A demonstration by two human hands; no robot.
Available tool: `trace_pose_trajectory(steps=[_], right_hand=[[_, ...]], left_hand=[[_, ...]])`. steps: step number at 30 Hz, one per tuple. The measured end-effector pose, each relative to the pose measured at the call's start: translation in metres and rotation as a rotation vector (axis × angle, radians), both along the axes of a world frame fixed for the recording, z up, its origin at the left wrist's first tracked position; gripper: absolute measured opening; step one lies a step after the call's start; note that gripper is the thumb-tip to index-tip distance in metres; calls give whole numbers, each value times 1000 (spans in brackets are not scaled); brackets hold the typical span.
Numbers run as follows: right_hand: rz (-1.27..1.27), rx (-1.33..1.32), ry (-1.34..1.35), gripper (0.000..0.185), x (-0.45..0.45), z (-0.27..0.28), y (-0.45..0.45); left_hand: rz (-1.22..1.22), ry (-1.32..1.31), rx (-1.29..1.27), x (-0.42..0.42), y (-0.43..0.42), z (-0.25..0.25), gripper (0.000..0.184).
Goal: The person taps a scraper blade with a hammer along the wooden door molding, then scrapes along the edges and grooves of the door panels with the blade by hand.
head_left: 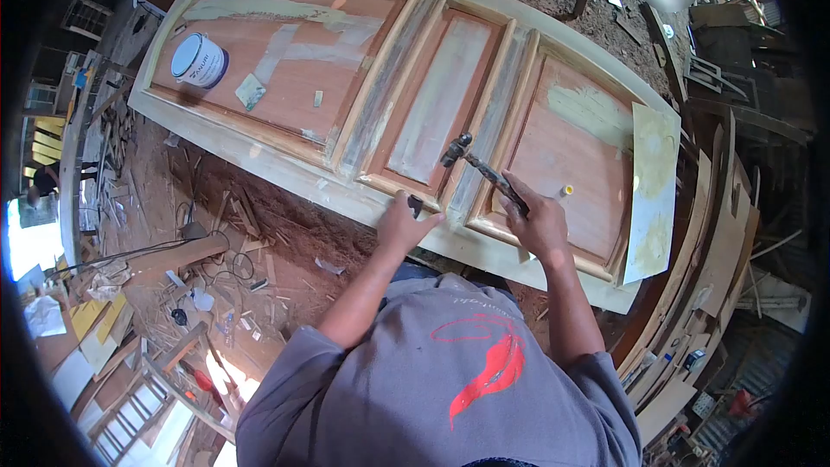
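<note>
Patchily filler-streaked, the pale-framed, reddish-panelled door; right hand round a hammer, left hand round something dark.

Left forearm angled inward, left hand with thumb spread — right forearm extended, right hand closed in grip.

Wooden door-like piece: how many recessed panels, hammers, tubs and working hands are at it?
Recessed panels: 3 (left panel, middle panel, right panel)
Hammer: 1
Tub: 1
Hands: 2 (left hand, right hand)
Total: 7
</note>
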State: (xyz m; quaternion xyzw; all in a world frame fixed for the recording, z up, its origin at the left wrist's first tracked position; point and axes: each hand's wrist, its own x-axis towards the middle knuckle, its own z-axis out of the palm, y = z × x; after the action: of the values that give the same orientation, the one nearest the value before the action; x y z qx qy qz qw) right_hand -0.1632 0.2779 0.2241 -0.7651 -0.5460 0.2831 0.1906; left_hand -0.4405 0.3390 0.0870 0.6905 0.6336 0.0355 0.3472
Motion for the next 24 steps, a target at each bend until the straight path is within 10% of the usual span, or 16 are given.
trace_pose_trajectory(steps=[24], right_hand=[[-95,34,44,50,20,-14,-68]], left_hand=[[325,-203,-26,-14,-25,-9,64]])
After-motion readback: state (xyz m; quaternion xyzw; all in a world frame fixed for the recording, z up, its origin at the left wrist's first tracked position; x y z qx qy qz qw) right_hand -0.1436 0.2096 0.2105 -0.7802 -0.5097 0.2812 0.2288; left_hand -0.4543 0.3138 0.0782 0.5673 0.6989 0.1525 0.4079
